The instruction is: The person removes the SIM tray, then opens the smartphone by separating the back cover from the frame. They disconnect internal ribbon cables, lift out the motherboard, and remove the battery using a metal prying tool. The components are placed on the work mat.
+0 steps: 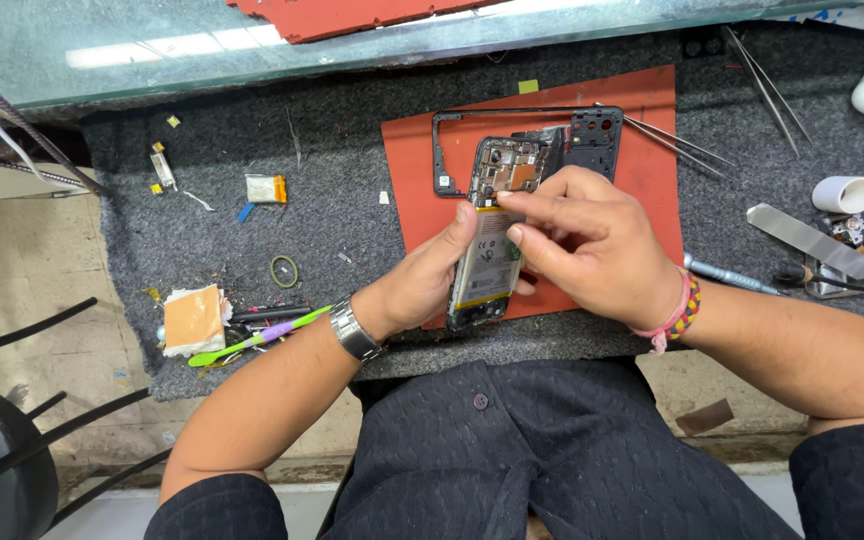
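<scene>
An opened phone (493,205) with its back off shows a circuit board at the top and a pale battery below. My left hand (422,285) grips it from the left side and holds it above the red mat (652,110). My right hand (592,245) rests over the phone's right side, with fingertips pinched at the top edge of the battery. Whether anything small sits between those fingertips is hidden. A black phone frame (512,113) and a back piece with camera holes (594,135) lie on the mat just behind the phone.
Tweezers (687,143) lie right of the mat, another pair (767,75) further back. A screwdriver (732,277), metal blade (812,240) and white caps (845,192) are at the right. A green pry tool (252,340), sponge block (194,318), ring (284,271) and small battery (266,189) lie left on grey felt.
</scene>
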The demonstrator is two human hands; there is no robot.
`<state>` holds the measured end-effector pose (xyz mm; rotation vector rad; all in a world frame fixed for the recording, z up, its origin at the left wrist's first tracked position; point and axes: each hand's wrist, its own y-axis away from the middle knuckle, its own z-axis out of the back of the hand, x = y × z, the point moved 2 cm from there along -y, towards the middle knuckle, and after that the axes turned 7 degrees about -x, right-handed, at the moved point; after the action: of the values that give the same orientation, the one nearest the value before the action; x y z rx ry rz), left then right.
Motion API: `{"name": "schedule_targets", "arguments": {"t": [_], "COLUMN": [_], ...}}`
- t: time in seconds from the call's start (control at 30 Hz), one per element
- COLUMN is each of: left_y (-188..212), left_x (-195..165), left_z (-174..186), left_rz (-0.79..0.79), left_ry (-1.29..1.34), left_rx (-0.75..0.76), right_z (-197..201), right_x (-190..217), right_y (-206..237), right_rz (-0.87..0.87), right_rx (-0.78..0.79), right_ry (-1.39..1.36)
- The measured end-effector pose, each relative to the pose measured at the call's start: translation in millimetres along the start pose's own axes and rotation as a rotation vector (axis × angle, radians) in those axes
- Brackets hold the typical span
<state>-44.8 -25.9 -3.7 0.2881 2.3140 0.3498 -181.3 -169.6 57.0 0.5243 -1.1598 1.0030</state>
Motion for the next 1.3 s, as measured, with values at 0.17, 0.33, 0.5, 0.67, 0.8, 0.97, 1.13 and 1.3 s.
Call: {"name": "schedule_targets", "arguments": {"t": [0.17, 0.33, 0.5, 0.67, 0.8, 0.97, 1.13, 1.3], "left_y": [1, 1, 1, 1, 0, -4, 1, 2], "left_x": [2, 0, 0, 0, 0, -4, -14, -14], "left_z": [-3, -6, -6, -5, -5, -5, -2, -3], "left_rz": [0.001, -0.025, -0.002, 0.013, 0.012, 0.033, -0.042, -0.047], "left_ry": [-0.046, -0.151, -0.175, -0.171, -0.147, 0.017, 0.020, -0.009], "left_rx": [0.040, 0.029, 0.030, 0.023, 0.030, 0.047, 0.012, 0.012], "right_z": [2, 2, 4, 4, 3, 4, 9, 9], "right_x": [-10, -15, -16, -17, -19, -19, -13, -8], "right_y": [-2, -4, -6, -6, -5, -4, -5, -7], "right_rz": [-0.156, -0.263, -0.303, -0.321, -0.326, -0.342, -0.176, -0.086], "right_rx": [-0.057, -0.053, -0.034, -0.026, -0.015, -0.035, -0.069, -0.066], "right_ry": [-0.104, -0.161, -0.125, -0.135, -0.146, -0.259, -0.056, 0.002]}}
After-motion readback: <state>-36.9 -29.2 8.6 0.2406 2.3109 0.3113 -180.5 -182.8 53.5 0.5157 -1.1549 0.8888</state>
